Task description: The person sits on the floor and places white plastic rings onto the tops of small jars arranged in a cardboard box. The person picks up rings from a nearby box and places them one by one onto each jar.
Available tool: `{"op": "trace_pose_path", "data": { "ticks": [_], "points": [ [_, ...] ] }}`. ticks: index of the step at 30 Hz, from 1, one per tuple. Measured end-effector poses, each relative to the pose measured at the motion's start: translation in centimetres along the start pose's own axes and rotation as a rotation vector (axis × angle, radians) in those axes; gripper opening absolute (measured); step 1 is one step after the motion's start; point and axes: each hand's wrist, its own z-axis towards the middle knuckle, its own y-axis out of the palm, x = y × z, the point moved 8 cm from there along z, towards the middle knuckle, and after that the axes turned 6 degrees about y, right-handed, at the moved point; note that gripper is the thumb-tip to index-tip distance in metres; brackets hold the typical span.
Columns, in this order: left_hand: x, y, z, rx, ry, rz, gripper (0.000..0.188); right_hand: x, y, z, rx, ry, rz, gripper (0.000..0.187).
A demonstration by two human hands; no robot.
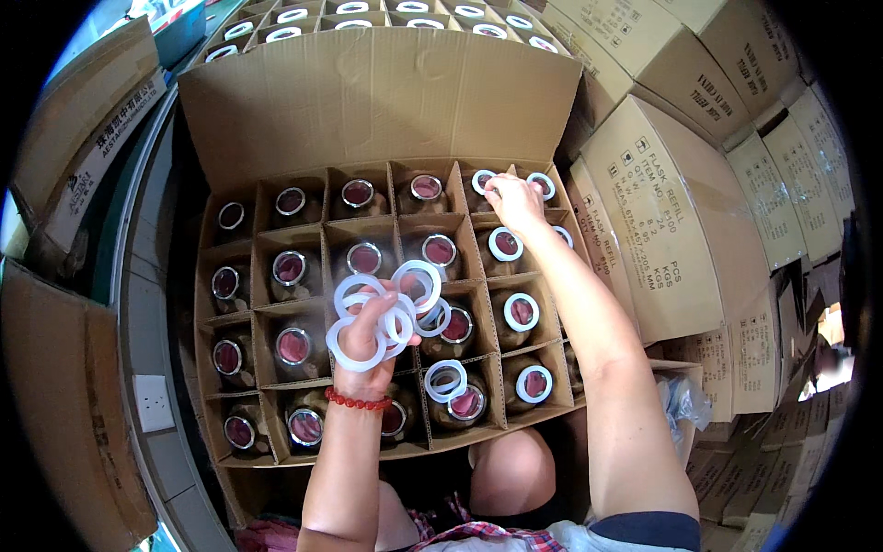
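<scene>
My left hand (366, 322) is closed around a bunch of several translucent white rings (335, 353), held above the middle of an open carton. My right hand (517, 201) reaches to the back row, its fingers pinched at the edge of a white ring (475, 183) on a flask mouth. Flasks with silvery rims and reddish insides (364, 258) stand upright in the carton's cardboard dividers (395, 227). Flasks in the right-hand columns carry white rings (521, 312); those further left show bare rims. Loose rings (446, 380) rest against a front-row flask.
The carton's raised flap (368, 101) stands behind the flasks. Beyond it, another divided carton holds ringed flasks (352, 7). Closed cartons (653, 221) are stacked at the right, beside a clear plastic bag (685, 402). A wall socket (154, 403) and leaning cardboard (69, 396) are at the left.
</scene>
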Motion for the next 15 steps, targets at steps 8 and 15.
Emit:
{"op": "trace_pose_path", "data": {
  "ticks": [8,15],
  "points": [
    [0.2,0.0,0.0,0.0,-0.025,-0.021,0.021,0.4,0.6,-1.5,-0.11,-0.093,-0.106,0.023],
    [0.6,-0.2,0.3,0.052,0.016,-0.031,0.02,-8.6,-3.9,-6.7,-0.629,0.081,0.916,0.036]
  ]
}}
